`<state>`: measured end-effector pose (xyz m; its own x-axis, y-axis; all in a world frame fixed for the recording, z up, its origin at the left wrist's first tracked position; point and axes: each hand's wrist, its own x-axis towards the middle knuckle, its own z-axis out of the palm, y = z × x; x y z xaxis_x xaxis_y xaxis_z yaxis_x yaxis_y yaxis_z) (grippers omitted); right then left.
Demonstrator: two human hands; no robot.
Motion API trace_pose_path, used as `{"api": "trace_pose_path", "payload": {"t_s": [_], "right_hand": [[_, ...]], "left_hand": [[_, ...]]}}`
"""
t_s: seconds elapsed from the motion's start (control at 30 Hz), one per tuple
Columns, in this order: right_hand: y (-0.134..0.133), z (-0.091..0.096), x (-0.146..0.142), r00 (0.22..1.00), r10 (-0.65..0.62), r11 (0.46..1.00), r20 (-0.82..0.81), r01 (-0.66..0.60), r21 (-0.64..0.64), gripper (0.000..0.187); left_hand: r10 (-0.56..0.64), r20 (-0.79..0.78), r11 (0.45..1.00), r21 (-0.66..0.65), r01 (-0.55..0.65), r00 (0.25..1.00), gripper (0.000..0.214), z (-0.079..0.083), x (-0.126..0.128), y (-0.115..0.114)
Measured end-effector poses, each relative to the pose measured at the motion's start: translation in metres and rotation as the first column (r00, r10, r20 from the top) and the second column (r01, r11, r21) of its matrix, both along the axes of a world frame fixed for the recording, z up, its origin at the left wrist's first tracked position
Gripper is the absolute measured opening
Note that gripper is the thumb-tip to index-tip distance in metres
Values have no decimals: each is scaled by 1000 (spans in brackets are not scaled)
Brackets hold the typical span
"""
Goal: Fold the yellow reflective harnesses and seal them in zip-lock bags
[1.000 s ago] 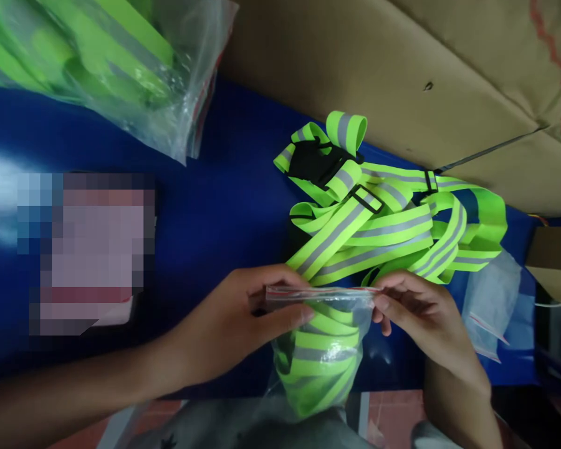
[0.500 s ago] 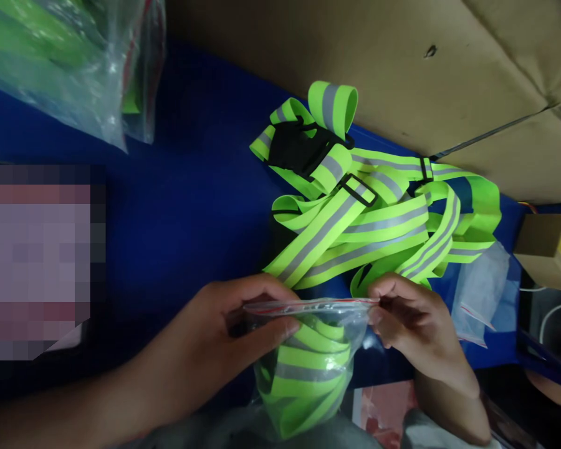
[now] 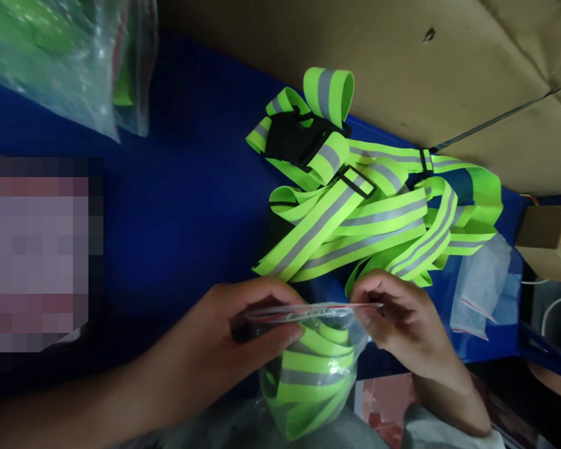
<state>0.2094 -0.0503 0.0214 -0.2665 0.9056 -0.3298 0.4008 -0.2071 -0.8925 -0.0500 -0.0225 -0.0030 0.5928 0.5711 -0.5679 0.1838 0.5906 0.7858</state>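
Observation:
A clear zip bag (image 3: 308,368) stuffed with neon-green reflective straps hangs over the near edge of the blue table (image 3: 187,206). My left hand (image 3: 234,337) pinches the left end of its red-lined top strip between thumb and fingers. My right hand (image 3: 402,318) pinches the right end of the same strip. Just beyond my hands lies a loose tangle of neon-green reflective straps (image 3: 369,212) with a black buckle (image 3: 290,137) and black sliders.
A large clear bag of green straps (image 3: 70,56) lies at the far left. Brown cardboard (image 3: 402,62) runs along the back. Empty small zip bags (image 3: 481,280) lie at the right, near a small cardboard box (image 3: 546,240). A blurred patch covers the left.
My right hand has slid a little leftward along the bag's top strip. The view has shifted slightly, so the table and the strap pile sit higher in the picture.

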Motion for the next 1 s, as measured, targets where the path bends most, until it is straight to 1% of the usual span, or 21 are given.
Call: {"api": "trace_pose_path", "payload": {"t_s": [0.1, 0.27, 0.33, 0.43, 0.63, 0.7, 0.83, 0.93, 1.0], "right_hand": [[-3, -3, 0, 999, 6, 1000, 43, -7, 30, 9], [-5, -6, 1, 993, 9, 993, 116, -23, 118, 12], [-5, -5, 1, 993, 44, 992, 110, -57, 115, 14], [-7, -4, -1, 992, 95, 992, 87, -102, 76, 16], [-8, -4, -4, 993, 73, 994, 91, -79, 73, 11], [-7, -3, -4, 994, 74, 994, 84, -80, 71, 10], [-6, -2, -7, 993, 112, 991, 43, -115, 75, 17], [-7, -4, -9, 994, 108, 989, 36, -111, 97, 11], [-9, -6, -10, 995, 91, 989, 40, -95, 109, 10]], "left_hand": [[-17, 2, 1000, -5, 17, 1000, 16, 0, 1, -1], [-2, -3, 1000, -22, 2, 1000, 19, 2, 0, -2], [-18, 12, 1000, -16, 19, 1000, 20, 1, 0, -2], [-42, 18, 999, -10, 42, 999, 20, 0, -1, -2], [-65, -27, 998, -5, 64, 998, 22, -1, -2, -3], [-65, -16, 998, 4, 65, 998, 22, 0, -1, -2], [-49, 15, 999, 13, 49, 999, 19, 1, 0, -1], [-43, 32, 999, 11, 43, 999, 19, 1, 0, -2], [-47, 32, 999, 6, 47, 998, 20, 1, 0, -1]]}}
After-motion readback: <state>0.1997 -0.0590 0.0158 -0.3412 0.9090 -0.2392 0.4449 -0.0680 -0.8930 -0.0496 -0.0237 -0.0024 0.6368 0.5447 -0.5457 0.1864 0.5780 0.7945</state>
